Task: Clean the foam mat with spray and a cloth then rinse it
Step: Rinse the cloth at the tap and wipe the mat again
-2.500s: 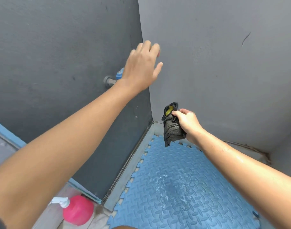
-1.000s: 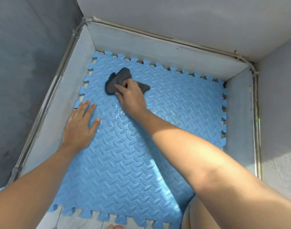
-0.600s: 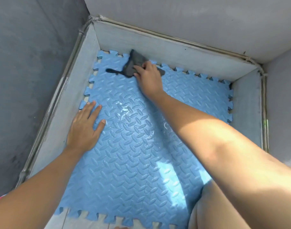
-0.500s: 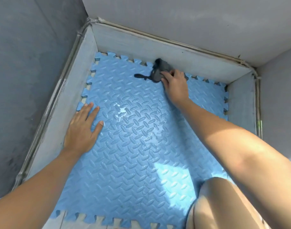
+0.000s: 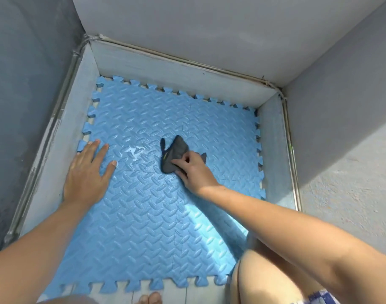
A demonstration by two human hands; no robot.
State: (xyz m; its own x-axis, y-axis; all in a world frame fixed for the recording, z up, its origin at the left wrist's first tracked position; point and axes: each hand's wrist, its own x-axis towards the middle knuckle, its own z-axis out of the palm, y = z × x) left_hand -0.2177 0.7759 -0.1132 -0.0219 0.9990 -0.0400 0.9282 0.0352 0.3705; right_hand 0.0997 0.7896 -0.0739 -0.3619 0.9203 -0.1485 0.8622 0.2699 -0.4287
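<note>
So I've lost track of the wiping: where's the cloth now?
The dark cloth lies near the middle of the blue foam mat, pressed down under the right hand, right of the small wet patch.

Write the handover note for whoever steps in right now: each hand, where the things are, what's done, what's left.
Left hand: open, flat on the foam mat near its left edge, pinning it down.
Right hand: pressing the dark cloth onto the mat, right of centre.
Mat: lies flat in the grey walled corner; a small wet patch glistens between the hands.
Spray bottle and tap: not in view.
Done: mat is wetted and wiping is under way.
Left: wipe the near half and edges, then rinse the mat. How clean the wiped part is cannot be judged from here.
</note>
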